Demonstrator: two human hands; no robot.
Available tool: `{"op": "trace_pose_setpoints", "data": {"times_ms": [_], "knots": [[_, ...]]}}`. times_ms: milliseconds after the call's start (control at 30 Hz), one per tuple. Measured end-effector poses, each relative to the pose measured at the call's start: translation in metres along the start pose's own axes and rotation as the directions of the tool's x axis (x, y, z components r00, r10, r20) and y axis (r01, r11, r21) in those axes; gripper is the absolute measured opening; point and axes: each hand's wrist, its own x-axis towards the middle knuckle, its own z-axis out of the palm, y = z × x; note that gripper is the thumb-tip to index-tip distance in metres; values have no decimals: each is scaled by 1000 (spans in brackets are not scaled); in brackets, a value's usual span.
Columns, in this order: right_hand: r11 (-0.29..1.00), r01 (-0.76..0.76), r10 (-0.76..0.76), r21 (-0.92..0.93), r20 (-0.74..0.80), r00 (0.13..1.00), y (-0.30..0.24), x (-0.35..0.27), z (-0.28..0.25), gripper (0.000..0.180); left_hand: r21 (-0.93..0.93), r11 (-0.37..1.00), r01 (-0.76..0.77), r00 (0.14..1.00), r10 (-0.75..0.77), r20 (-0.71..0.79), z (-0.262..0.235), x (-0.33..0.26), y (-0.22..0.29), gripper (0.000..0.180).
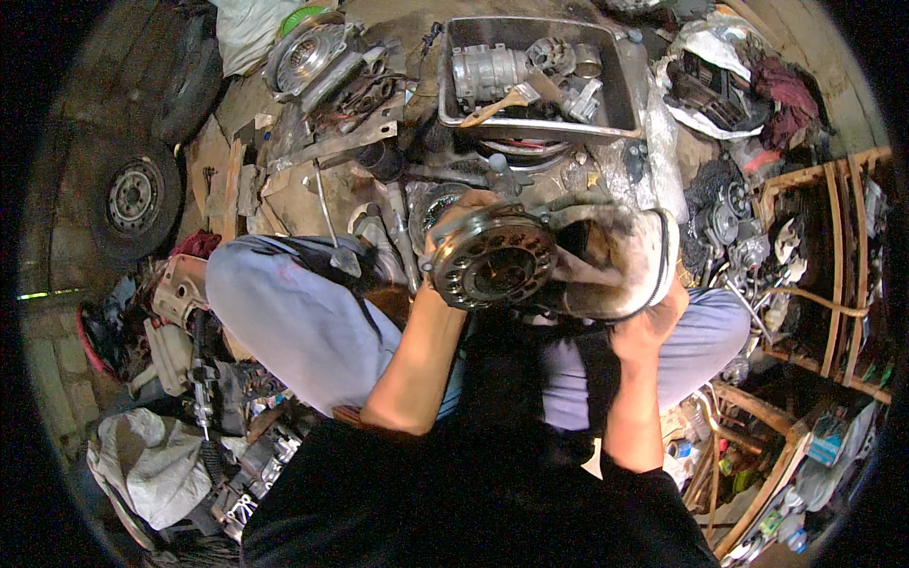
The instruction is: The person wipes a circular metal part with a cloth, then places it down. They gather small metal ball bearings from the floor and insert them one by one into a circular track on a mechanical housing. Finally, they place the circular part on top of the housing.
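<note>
My left hand [470, 203] is closed around the far left edge of a round metal part [454, 276]. A ring of holes runs round its face, and its middle is dark. My right hand [655, 320] is closed under the right end of a pale, stained, rounded piece [620, 260] with a dark hollow. The two pieces meet over my lap; I cannot tell whether they are joined. Most fingers of both hands are hidden behind what they hold.
Ahead, a dark metal tray [620, 121] holds a brush [507, 102] and several metal parts. A long-handled tool [325, 204] lies left of centre. A wheel [135, 196] leans at the left. Wooden racks [833, 265] and piled parts [734, 218] stand at the right.
</note>
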Motion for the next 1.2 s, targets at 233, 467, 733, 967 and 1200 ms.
{"op": "trace_pose_setpoints", "data": {"times_ms": [233, 467, 733, 967, 1200], "knots": [[999, -25, 23, -48, -39, 999, 4, -23, -26, 48, 788, 498, -362, 914, 355, 196, 7, -4, -14, 16], [996, -90, 90, 23, -24, 996, 3, -22, -18, 57, 819, 523, -234, 939, 339, 51, 14, 2, -13, 32], [991, 69, -40, -117, 238, 970, -8, 1, 21, 42, 812, 584, -12, 966, 218, -142, 26, 2, -10, 28], [975, 132, -84, -180, 256, 963, -16, 8, 29, 32, 829, 556, -52, 964, 246, -105, 32, -1, -14, 23], [945, 234, -161, -229, 297, 941, -11, 8, 27, 32, 923, 339, -182, 941, 331, 64, 30, 0, -18, 23]]}}
